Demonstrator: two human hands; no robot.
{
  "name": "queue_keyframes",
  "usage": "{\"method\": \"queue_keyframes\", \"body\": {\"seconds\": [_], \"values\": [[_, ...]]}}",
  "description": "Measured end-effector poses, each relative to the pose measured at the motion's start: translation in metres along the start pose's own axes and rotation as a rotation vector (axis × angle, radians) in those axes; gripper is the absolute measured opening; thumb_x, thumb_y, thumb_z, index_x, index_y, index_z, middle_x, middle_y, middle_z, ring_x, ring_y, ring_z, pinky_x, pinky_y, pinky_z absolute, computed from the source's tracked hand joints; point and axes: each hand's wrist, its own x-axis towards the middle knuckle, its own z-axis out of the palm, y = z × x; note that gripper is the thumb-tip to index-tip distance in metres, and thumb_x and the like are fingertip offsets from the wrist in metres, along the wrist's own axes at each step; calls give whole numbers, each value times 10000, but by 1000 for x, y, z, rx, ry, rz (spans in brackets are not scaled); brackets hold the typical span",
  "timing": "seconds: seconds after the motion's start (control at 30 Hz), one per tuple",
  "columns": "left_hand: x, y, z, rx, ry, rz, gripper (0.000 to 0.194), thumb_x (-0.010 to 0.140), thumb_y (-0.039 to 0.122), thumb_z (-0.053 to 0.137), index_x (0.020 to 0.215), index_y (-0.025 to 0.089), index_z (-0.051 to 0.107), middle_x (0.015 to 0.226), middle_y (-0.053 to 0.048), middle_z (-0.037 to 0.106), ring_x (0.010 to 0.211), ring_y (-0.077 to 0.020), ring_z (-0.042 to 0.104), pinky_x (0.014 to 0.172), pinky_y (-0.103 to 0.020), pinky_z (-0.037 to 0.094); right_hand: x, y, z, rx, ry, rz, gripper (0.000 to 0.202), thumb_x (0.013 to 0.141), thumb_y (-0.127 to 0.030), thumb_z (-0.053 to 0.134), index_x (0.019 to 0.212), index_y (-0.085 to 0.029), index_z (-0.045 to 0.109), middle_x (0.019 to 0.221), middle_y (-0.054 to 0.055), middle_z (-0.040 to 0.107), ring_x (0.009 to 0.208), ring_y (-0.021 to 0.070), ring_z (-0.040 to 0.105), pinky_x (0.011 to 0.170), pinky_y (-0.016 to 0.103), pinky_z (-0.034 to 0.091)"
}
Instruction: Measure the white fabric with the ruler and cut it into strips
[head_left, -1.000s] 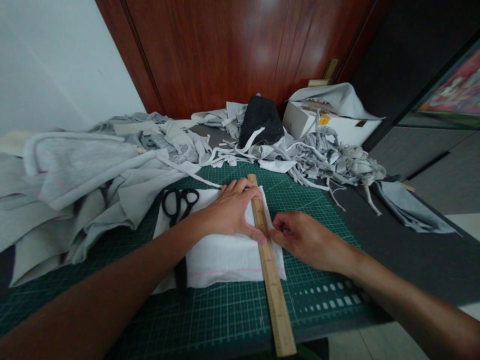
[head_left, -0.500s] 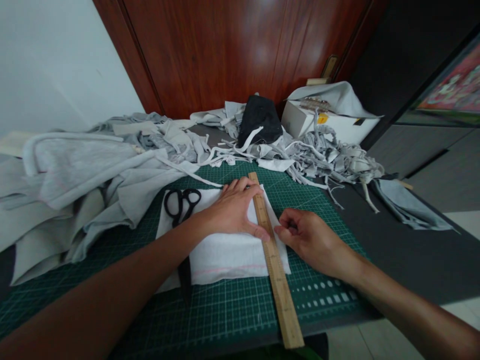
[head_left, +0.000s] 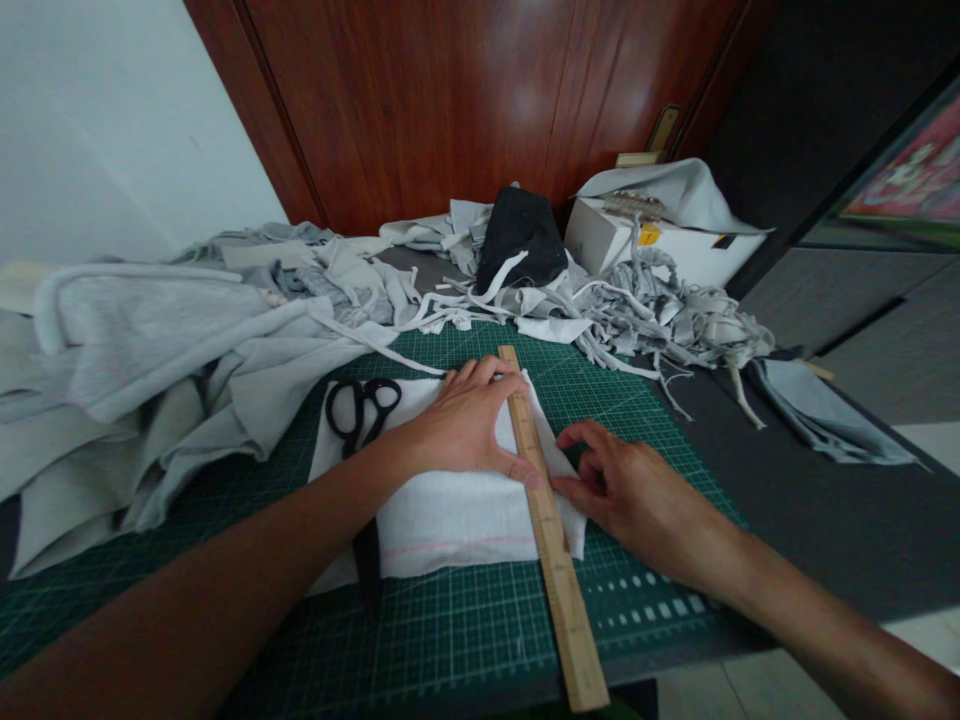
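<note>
My left hand (head_left: 474, 420) lies spread over a white cloth (head_left: 457, 520), its thumb and fingertips pressing on a wooden ruler (head_left: 553, 540). The ruler slants across the right part of the cloth, its near end reaching past the mat's front edge. Just right of the ruler is my right hand (head_left: 615, 480), thumb and index finger apart, other fingers curled; the thumb tip is at the ruler's edge, and I see nothing held. Black-handled scissors (head_left: 367, 540) lie on the cloth's left side, partly hidden under my left forearm.
Beneath everything is a green cutting mat (head_left: 465, 630). Grey fabric pieces (head_left: 187, 370) are heaped at the left. Tangled fabric strips (head_left: 645, 310), a black cloth (head_left: 523, 235) and a white box (head_left: 675, 255) stand at the back, before a wooden door (head_left: 450, 110). Folded grey fabric (head_left: 825, 410) lies right.
My right hand's thumb and index finger have parted from a closed pinch, and the hand has shifted slightly toward me. My left hand keeps its place on the ruler.
</note>
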Motion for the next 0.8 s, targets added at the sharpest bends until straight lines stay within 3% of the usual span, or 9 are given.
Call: {"method": "queue_keyframes", "body": {"seconds": [0.13,0.27,0.43,0.53,0.67,0.8], "values": [[0,0,0,-4,1,3,1025,569,851,815,1361,238,594,1490,-146,495,1345,-412,467,1144,-618,381,-5,-1,-3,-114,-9,2,208,955,-283,645,1134,-177,637,648,-27,624,533,160,539,519,291,304],[-1,-1,0,-9,6,3,1030,543,862,821,1349,259,602,1479,-138,496,1347,-414,465,1146,-626,374,-2,13,-11,-56,32,-44,158,975,-308,632,1089,-204,662,675,-27,623,567,160,556,538,290,361],[-1,-2,1,-13,10,6,1036,563,843,823,1382,257,582,1488,-135,497,1354,-405,464,1152,-612,374,15,42,-28,-134,162,-75,147,971,-256,608,1077,-178,671,851,41,681,718,201,651,663,323,485],[-1,-2,0,-11,7,8,1037,570,829,826,1390,244,576,1486,-141,496,1350,-401,464,1147,-607,380,20,49,-39,-325,198,-96,188,970,-280,641,1108,-160,681,1053,115,712,847,255,698,742,368,526],[-1,0,-1,-7,-10,-6,1018,573,813,829,1382,252,571,1480,-138,489,1340,-407,468,1149,-617,376,21,31,-46,-523,312,-119,260,990,-334,648,1154,-138,690,1208,178,671,808,271,695,706,400,530],[0,2,-2,5,-21,-16,1044,560,834,823,1377,238,569,1435,-146,500,1306,-410,482,1133,-615,392,36,6,-43,-271,171,-412,182,1019,-243,605,1162,-161,684,1151,124,709,936,243,705,862,364,551]]}}
